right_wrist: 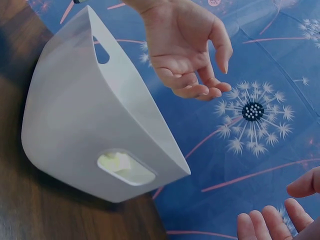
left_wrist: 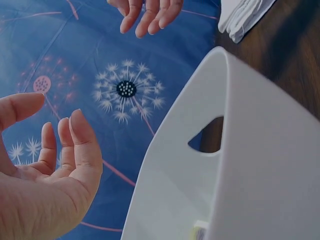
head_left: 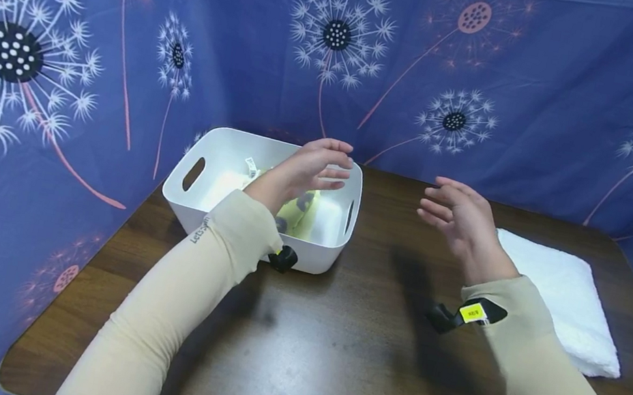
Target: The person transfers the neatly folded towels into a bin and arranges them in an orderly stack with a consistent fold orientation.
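Note:
My left hand [head_left: 310, 170] hovers over the white plastic bin [head_left: 313, 259], fingers loosely bent and nothing in them. Inside the bin lies a soft yellow-green item [head_left: 303, 222] with grey patches, partly hidden behind my left hand and wrist; a white tag [head_left: 251, 168] sticks up beside it. To the right of the bin, my right hand [head_left: 464, 224] is raised above the table, palm turned inward, also holding nothing. The right wrist view shows the bin's outer wall [right_wrist: 75, 115], with a bit of yellow-green visible through its handle hole.
A folded white towel [head_left: 561, 298] lies on the right part of the brown wooden table [head_left: 327, 365], beyond my right wrist. Blue cloth [head_left: 244, 27] with a dandelion print hangs behind the table and along its left side. Each wrist carries a small black camera mount [head_left: 284, 259].

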Action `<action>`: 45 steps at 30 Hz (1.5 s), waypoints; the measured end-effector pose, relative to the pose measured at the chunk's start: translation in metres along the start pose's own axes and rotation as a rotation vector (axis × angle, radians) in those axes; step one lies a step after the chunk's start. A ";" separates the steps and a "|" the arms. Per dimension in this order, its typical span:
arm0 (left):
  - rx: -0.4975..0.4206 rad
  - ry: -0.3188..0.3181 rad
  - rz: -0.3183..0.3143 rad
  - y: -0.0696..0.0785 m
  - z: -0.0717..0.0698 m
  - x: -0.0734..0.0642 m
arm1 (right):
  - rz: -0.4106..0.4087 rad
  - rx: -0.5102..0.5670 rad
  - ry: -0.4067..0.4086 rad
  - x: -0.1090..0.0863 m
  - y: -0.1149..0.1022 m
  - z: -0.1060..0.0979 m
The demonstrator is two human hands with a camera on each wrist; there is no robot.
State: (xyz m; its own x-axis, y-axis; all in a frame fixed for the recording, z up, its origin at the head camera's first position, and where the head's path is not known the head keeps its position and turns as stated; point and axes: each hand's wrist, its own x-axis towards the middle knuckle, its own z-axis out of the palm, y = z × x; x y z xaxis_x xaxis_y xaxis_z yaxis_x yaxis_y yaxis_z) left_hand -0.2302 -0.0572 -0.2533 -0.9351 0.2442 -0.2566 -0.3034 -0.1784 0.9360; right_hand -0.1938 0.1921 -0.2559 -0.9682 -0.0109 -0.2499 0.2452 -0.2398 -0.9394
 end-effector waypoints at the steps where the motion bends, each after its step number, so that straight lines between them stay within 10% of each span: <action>1: 0.001 -0.007 -0.001 0.000 0.002 0.000 | 0.001 0.015 0.001 0.000 -0.001 -0.002; 45: 0.054 -0.103 0.022 -0.027 0.093 0.010 | -0.065 0.096 0.066 -0.005 -0.009 -0.072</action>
State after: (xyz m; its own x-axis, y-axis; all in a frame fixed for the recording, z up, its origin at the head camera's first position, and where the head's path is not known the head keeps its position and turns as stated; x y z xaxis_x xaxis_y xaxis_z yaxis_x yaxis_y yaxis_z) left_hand -0.2140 0.0390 -0.2589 -0.9169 0.3378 -0.2126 -0.2704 -0.1340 0.9534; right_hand -0.1873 0.2639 -0.2634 -0.9758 0.0710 -0.2067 0.1726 -0.3301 -0.9280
